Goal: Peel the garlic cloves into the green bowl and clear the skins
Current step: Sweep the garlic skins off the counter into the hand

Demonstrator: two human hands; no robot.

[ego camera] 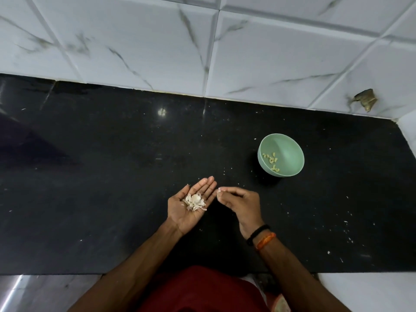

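My left hand (191,206) lies palm up over the black counter, fingers straight, carrying a small heap of white garlic skins (194,202). My right hand (238,203) hovers just to its right, fingertips curled and pinching a tiny white skin piece (219,189) close to the left fingertips. The green bowl (290,152) stands farther right and back, upright, with several peeled yellowish garlic cloves (272,161) in its bottom.
The black counter (112,176) runs up to a white marble-tile wall (202,46) behind and at the right corner. Small white skin flecks (344,230) are scattered on the counter, mostly to the right. A chipped tile spot (365,100) marks the wall.
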